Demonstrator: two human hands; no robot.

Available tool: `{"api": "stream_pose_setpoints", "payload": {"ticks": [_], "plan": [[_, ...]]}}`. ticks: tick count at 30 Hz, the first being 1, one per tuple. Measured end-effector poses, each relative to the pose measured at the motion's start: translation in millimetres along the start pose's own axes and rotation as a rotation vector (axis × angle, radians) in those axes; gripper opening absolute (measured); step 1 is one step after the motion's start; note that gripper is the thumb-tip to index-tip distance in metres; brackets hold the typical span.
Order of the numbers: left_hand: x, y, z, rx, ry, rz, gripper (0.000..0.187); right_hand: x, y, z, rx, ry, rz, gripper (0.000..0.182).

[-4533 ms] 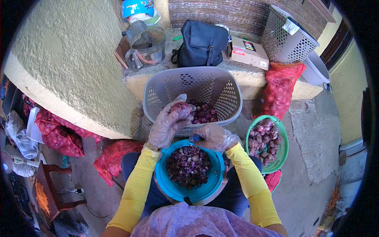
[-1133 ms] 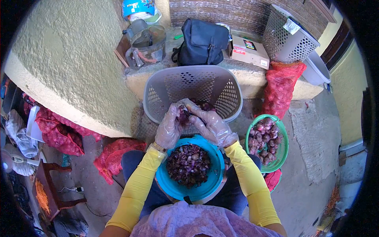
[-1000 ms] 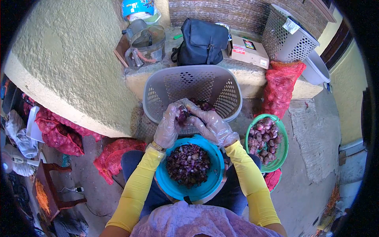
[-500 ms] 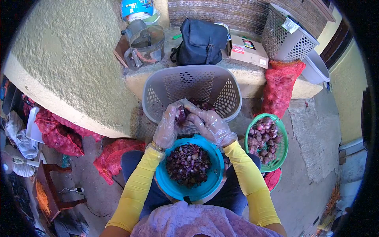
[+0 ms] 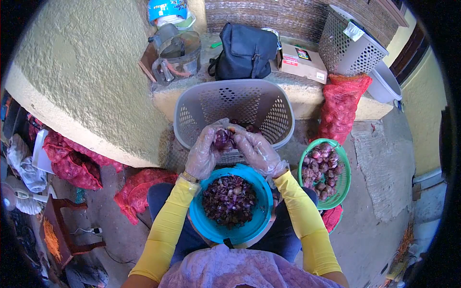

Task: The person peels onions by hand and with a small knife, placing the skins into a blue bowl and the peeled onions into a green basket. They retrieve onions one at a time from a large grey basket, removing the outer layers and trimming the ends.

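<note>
A red onion (image 5: 223, 139) is held above the near rim of the grey laundry basket. My left hand (image 5: 202, 152), in a clear plastic glove, wraps round it from the left. My gloved right hand (image 5: 258, 151) closes on the onion's right side, fingertips against it; whether those fingers also pinch something small cannot be made out. Between my knees, just below both hands, sits a blue basin (image 5: 196, 213) with a pile of purple onion skins and trimmings (image 5: 229, 200). Several onions lie at the bottom of the grey basket (image 5: 283, 96), partly hidden by my hands.
A green basket (image 5: 346, 185) of red onions stands to my right. Red mesh sacks (image 5: 343, 108) of onions stand behind it and lie on the left (image 5: 137, 192). On the ledge ahead are a black backpack (image 5: 246, 53), a cardboard box (image 5: 302, 62) and another grey basket (image 5: 353, 45).
The onion has turned in my fingers and more of its round side shows. My right hand has shifted slightly; both hands stay over the basket rim.
</note>
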State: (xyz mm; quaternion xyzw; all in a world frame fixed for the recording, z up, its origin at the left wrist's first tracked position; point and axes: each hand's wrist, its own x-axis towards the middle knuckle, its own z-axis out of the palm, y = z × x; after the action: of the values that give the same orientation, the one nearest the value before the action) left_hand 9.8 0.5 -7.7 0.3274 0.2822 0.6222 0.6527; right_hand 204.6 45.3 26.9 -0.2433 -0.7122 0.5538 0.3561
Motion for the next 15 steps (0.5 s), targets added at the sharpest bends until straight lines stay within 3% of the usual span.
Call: {"api": "stream_pose_setpoints", "payload": {"ticks": [7, 11, 15], "plan": [[-1.3, 4.9, 9.2, 0.015, -0.002, -0.016, 0.054, -1.2, -14.0, 1.7, 0.161, -0.02, 0.131, 0.038], [-3.6, 5.1, 6.2, -0.013, 0.092, -0.092, 0.064, -1.3, -3.6, 3.1, 0.125, 0.019, 0.067, 0.04], [-3.2, 6.1, 2.5, 0.023, 0.037, -0.12, 0.06, 1.9, 4.1, -0.8, 0.227, 0.095, 0.068, 0.042]]}}
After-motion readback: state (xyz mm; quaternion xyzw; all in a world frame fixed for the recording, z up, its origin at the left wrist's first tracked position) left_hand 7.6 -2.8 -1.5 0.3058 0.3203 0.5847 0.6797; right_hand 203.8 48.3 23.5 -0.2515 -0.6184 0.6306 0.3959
